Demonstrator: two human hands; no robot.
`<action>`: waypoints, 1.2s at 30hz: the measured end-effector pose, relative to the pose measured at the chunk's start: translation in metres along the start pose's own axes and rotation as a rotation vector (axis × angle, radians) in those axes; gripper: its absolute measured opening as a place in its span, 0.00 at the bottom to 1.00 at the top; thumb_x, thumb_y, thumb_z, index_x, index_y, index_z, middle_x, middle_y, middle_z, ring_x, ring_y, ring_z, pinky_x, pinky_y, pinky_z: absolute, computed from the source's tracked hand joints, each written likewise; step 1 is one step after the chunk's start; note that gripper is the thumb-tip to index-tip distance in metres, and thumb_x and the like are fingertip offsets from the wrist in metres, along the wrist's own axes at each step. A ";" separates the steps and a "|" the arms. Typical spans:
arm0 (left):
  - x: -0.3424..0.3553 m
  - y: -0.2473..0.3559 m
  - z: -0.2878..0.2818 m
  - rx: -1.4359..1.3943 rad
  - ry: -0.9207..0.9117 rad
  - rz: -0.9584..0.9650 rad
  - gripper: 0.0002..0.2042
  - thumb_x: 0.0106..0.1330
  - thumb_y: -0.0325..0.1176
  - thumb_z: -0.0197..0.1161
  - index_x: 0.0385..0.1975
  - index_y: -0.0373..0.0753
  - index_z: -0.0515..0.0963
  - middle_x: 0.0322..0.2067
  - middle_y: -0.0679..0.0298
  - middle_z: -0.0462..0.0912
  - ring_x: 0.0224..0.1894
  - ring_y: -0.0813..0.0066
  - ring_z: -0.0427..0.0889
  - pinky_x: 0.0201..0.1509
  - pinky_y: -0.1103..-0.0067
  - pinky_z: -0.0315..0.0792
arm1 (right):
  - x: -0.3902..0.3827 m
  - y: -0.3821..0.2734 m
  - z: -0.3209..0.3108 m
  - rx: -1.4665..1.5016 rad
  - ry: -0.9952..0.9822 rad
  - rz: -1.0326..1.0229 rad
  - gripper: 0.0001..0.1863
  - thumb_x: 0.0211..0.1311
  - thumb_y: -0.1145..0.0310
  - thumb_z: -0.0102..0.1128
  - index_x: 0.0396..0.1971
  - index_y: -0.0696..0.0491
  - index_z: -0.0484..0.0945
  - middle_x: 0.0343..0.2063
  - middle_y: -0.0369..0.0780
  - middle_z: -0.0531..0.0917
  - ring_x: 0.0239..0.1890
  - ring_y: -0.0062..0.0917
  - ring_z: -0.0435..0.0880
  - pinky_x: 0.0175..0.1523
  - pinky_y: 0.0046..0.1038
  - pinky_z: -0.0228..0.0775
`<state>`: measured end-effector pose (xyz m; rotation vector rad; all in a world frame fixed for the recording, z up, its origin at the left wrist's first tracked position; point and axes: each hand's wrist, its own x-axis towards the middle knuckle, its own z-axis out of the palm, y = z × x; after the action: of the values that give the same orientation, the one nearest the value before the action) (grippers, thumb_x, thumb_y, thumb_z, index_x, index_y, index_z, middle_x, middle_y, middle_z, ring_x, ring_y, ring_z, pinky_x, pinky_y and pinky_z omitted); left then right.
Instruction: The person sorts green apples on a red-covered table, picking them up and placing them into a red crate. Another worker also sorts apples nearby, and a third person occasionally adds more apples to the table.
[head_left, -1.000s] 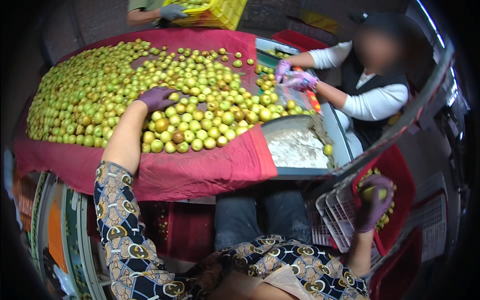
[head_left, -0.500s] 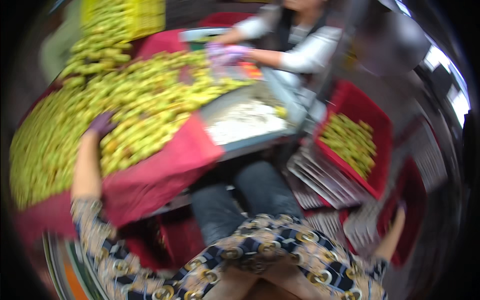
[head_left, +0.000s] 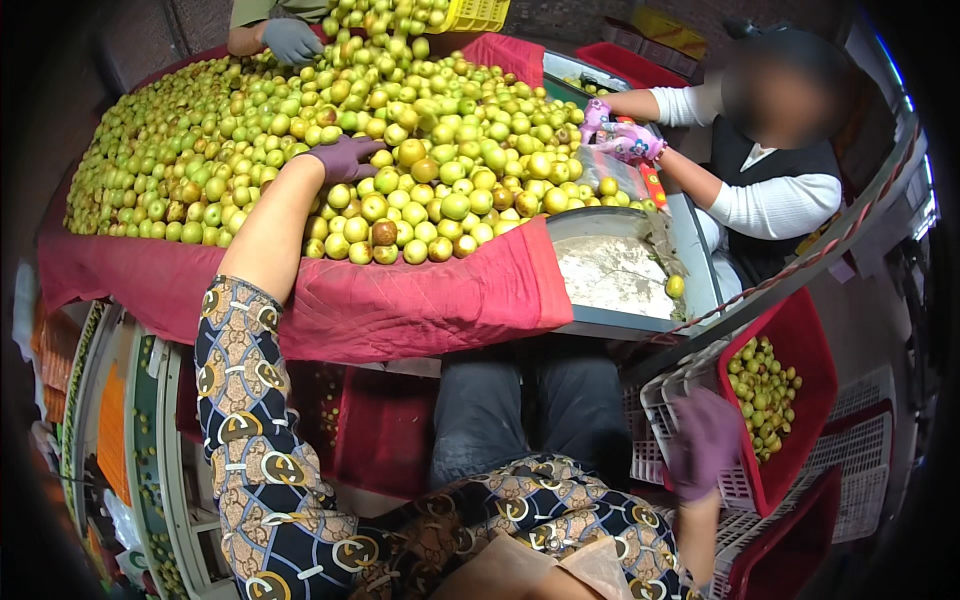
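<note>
A broad heap of yellow-green jujubes (head_left: 455, 207), some with brown patches, covers the table in front of me. My left hand (head_left: 345, 160), in a purple glove, rests on the heap, fingers stretched over the fruit and gripping nothing I can see. Low on the right, my right hand (head_left: 705, 443), also purple-gloved, is smeared by motion; its fingers cannot be read. It is beside a red-lined white crate (head_left: 800, 335) partly filled with jujubes.
Red cloth (head_left: 420, 315) hangs over the table's near edge, beside a metal chute (head_left: 610, 265). Across on the right, a co-worker's flowered gloves (head_left: 625, 140) work over a plastic bag. Another person's grey glove (head_left: 290, 42) touches the far fruit. A slanting post (head_left: 790, 265) stands right.
The view has swung and sharpened, with the table now further right. My right hand has come from a lower red crate at the far right to beside the jujube crate. My left hand stays on the heap.
</note>
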<state>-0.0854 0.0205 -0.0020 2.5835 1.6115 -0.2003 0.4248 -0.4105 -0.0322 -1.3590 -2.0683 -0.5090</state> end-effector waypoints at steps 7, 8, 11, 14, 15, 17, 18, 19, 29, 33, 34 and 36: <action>-0.019 -0.004 -0.003 -0.002 0.005 -0.035 0.32 0.69 0.53 0.60 0.72 0.55 0.64 0.67 0.56 0.70 0.67 0.50 0.70 0.71 0.63 0.65 | 0.235 -0.030 0.170 1.229 0.078 0.434 0.20 0.71 0.63 0.55 0.58 0.57 0.77 0.57 0.43 0.79 0.60 0.34 0.76 0.66 0.35 0.64; -0.021 -0.005 0.001 0.012 0.004 -0.045 0.32 0.68 0.52 0.61 0.72 0.55 0.64 0.66 0.55 0.71 0.65 0.49 0.71 0.70 0.62 0.65 | 0.271 -0.021 0.198 1.447 0.041 0.560 0.23 0.73 0.59 0.52 0.59 0.57 0.75 0.58 0.42 0.79 0.61 0.31 0.74 0.66 0.34 0.63; -0.006 0.007 -0.006 0.031 0.039 0.025 0.32 0.67 0.52 0.62 0.71 0.53 0.65 0.63 0.55 0.74 0.63 0.48 0.72 0.68 0.60 0.66 | 0.345 0.035 0.273 1.459 0.013 0.812 0.31 0.70 0.49 0.52 0.63 0.56 0.72 0.60 0.43 0.76 0.63 0.30 0.71 0.65 0.34 0.62; -0.020 -0.003 -0.006 0.010 0.022 0.054 0.32 0.67 0.48 0.63 0.70 0.47 0.66 0.62 0.57 0.75 0.61 0.49 0.74 0.67 0.62 0.68 | 0.385 0.052 0.328 1.439 -0.156 0.955 0.38 0.70 0.41 0.47 0.71 0.52 0.63 0.68 0.44 0.68 0.67 0.33 0.66 0.69 0.37 0.57; -0.024 -0.006 -0.005 0.011 0.021 0.045 0.32 0.67 0.47 0.63 0.70 0.47 0.66 0.62 0.57 0.74 0.61 0.49 0.74 0.67 0.62 0.68 | 0.390 0.051 0.342 1.444 -0.181 0.936 0.40 0.71 0.40 0.46 0.72 0.52 0.61 0.70 0.44 0.65 0.70 0.33 0.63 0.72 0.37 0.54; -0.020 0.003 -0.010 0.005 0.025 0.047 0.31 0.67 0.46 0.64 0.69 0.46 0.67 0.63 0.56 0.73 0.62 0.49 0.74 0.67 0.61 0.68 | 0.399 0.081 0.382 1.449 -0.252 0.834 0.43 0.72 0.38 0.43 0.76 0.52 0.54 0.76 0.44 0.57 0.77 0.33 0.54 0.76 0.36 0.47; 0.004 0.023 -0.023 0.013 0.037 0.120 0.30 0.67 0.45 0.64 0.69 0.45 0.68 0.63 0.56 0.73 0.61 0.50 0.74 0.66 0.62 0.69 | 0.399 0.147 0.409 1.433 -0.251 0.837 0.46 0.69 0.32 0.44 0.75 0.52 0.58 0.73 0.42 0.63 0.73 0.32 0.61 0.76 0.34 0.48; -0.004 0.016 -0.021 -0.009 -0.008 0.093 0.30 0.67 0.45 0.64 0.68 0.45 0.68 0.63 0.56 0.73 0.61 0.50 0.75 0.66 0.62 0.69 | 0.403 0.123 0.423 1.450 -0.268 0.779 0.46 0.69 0.32 0.45 0.74 0.52 0.58 0.73 0.42 0.63 0.73 0.31 0.61 0.76 0.34 0.48; -0.029 0.068 -0.047 -0.081 0.405 0.126 0.18 0.63 0.44 0.68 0.51 0.47 0.82 0.43 0.58 0.86 0.45 0.56 0.84 0.51 0.64 0.77 | 0.410 0.071 0.406 1.541 -0.352 0.748 0.45 0.69 0.35 0.49 0.75 0.52 0.58 0.73 0.41 0.64 0.74 0.31 0.61 0.76 0.33 0.48; -0.017 0.089 -0.041 -0.077 0.361 0.440 0.28 0.61 0.43 0.69 0.63 0.47 0.74 0.58 0.55 0.77 0.58 0.53 0.76 0.62 0.62 0.70 | 0.413 0.070 0.406 1.562 -0.377 0.703 0.43 0.72 0.38 0.45 0.77 0.50 0.51 0.77 0.41 0.53 0.79 0.32 0.49 0.79 0.35 0.40; -0.013 0.091 -0.044 -0.084 0.154 0.408 0.30 0.61 0.44 0.71 0.65 0.48 0.73 0.61 0.55 0.74 0.61 0.53 0.74 0.65 0.62 0.68 | 0.412 0.071 0.407 1.574 -0.374 0.681 0.43 0.73 0.40 0.45 0.77 0.50 0.49 0.78 0.39 0.52 0.79 0.30 0.48 0.79 0.34 0.39; -0.012 0.085 -0.036 -0.037 0.102 0.429 0.31 0.61 0.46 0.70 0.66 0.49 0.72 0.61 0.55 0.73 0.60 0.52 0.74 0.65 0.62 0.68 | 0.414 0.067 0.408 1.520 -0.326 0.544 0.42 0.74 0.42 0.46 0.78 0.49 0.48 0.78 0.38 0.52 0.79 0.28 0.48 0.79 0.33 0.39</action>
<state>-0.0118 -0.0228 0.0360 2.8675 1.0322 -0.0063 0.2537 0.1481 -0.0592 -0.8768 -1.4107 1.3272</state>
